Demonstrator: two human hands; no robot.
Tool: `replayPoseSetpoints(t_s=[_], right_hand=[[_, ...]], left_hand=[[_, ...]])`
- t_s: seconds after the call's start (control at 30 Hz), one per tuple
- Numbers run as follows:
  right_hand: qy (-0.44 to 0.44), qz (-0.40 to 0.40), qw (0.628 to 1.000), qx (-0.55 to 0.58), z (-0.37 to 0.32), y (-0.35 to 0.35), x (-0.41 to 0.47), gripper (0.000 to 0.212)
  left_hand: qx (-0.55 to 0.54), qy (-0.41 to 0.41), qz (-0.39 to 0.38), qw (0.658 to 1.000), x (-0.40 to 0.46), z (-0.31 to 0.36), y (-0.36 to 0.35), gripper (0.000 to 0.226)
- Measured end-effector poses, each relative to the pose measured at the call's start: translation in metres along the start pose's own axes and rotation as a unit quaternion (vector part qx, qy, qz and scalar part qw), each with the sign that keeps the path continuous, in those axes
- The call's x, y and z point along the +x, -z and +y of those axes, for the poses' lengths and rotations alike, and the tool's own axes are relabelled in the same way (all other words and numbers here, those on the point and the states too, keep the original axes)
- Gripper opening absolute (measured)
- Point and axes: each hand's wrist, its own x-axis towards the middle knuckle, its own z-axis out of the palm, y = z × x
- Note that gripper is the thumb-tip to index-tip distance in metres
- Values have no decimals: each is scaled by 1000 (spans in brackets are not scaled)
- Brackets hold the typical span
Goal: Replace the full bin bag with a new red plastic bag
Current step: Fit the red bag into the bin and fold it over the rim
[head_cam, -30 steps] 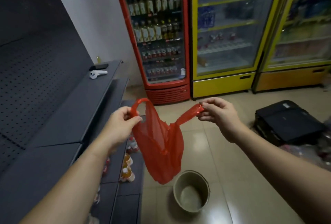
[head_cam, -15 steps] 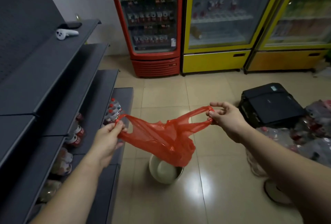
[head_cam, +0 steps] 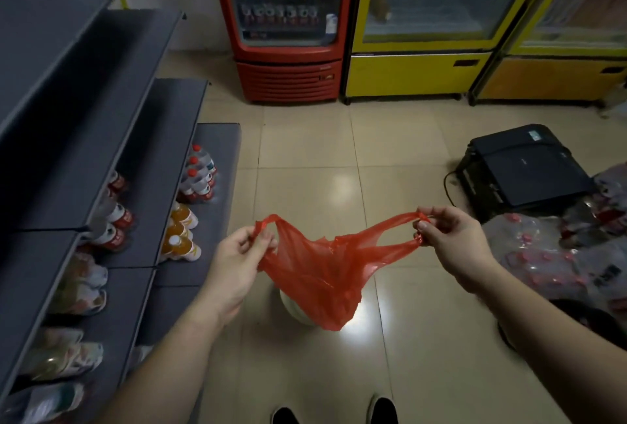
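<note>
A thin red plastic bag (head_cam: 325, 271) hangs stretched between my two hands, its mouth pulled wide. My left hand (head_cam: 237, 261) pinches the left handle loop. My right hand (head_cam: 451, 240) pinches the right handle loop. The bag's bottom droops over a small round bin (head_cam: 293, 310) standing on the tiled floor; only the bin's left rim shows, the rest is hidden behind the bag. My two shoes (head_cam: 334, 413) show at the bottom edge.
Dark grey shelves (head_cam: 101, 138) with drink bottles (head_cam: 196, 179) run along the left. A red fridge (head_cam: 288, 23) and yellow fridges (head_cam: 420, 26) stand at the back. A black case (head_cam: 522, 169) and shrink-wrapped bottle packs (head_cam: 556, 250) lie on the floor at right.
My view has tilted down toward the floor. Both hands have spread further apart and lowered, so the bag now hangs stretched wide right over the bin.
</note>
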Motion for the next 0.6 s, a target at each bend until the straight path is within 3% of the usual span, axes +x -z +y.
replayPoseSetpoints(t_s=[0.43,0.6], right_hand=[[20,-11,999,28,243,-84,71,25],[19,-32,999,10,329,-103,110,23]], left_hand=[[9,-20,30,999,71,-243,9,15],[3,19,57,998,108,-342,15,13]])
